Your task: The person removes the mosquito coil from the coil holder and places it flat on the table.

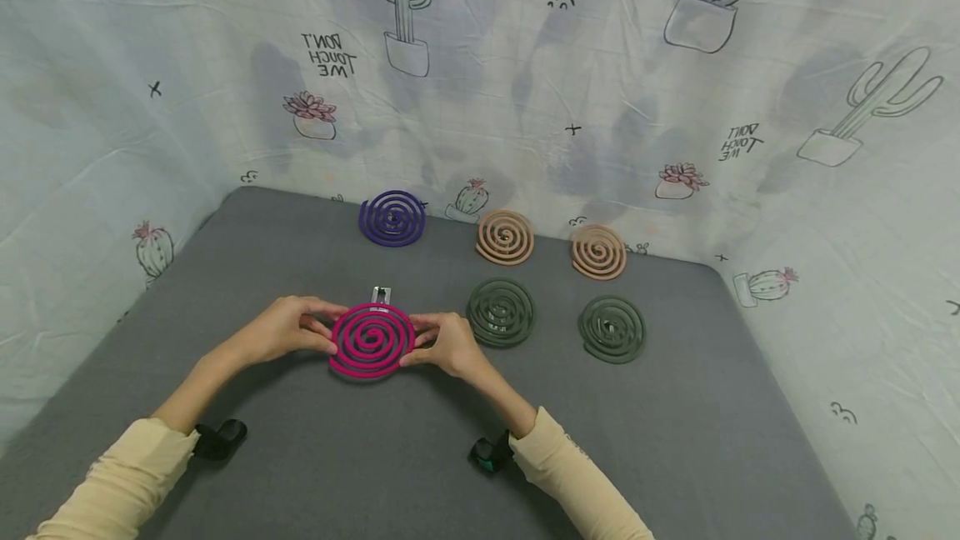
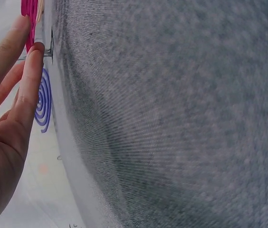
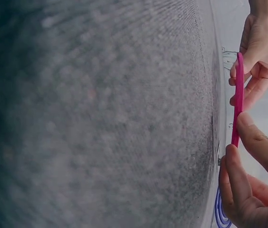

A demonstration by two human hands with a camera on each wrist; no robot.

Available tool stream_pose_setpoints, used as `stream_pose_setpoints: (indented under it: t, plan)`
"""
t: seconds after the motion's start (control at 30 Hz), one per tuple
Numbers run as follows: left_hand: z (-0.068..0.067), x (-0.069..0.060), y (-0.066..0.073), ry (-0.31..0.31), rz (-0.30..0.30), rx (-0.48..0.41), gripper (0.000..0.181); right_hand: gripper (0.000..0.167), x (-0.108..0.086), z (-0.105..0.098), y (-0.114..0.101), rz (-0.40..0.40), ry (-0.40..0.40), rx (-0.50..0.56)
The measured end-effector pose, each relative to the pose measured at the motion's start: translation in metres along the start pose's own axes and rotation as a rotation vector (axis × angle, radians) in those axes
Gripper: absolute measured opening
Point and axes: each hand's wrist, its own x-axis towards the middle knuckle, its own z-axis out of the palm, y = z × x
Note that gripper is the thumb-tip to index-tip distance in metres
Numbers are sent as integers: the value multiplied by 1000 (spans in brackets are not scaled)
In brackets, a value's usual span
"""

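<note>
A pink mosquito coil (image 1: 372, 338) is held up between both hands, raised a little off the grey table. My left hand (image 1: 288, 330) pinches its left edge between thumb and fingers. On the opposite edge my right hand (image 1: 446, 344) pinches it the same way. From the side, in the right wrist view, the pink coil (image 3: 239, 90) looks thin and flat. Just behind it a small metal stand (image 1: 381, 297) is on the table, its lower part hidden by the coil. The left wrist view shows the left hand (image 2: 10, 114) with fingertips at the coil's edge.
Toward the back of the grey table (image 1: 315, 457) lie a purple coil (image 1: 392, 218) and two tan coils (image 1: 506, 237). Two dark green coils (image 1: 501, 312) lie right of my right hand. A cactus-print cloth (image 1: 495, 90) hangs behind and at the sides.
</note>
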Motion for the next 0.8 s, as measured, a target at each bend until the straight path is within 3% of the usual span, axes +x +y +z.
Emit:
stream_pose_setpoints:
  t: [0.2, 0.6, 0.8]
  plan:
    - [1, 2, 1, -5, 4, 42, 59, 57, 1, 2, 0, 1, -12, -44]
    - [6, 3, 0, -32, -29, 35, 59, 57, 2, 3, -6, 96, -30, -80]
    - [6, 2, 1, -37, -30, 75, 59, 57, 3, 4, -9, 87, -34, -108]
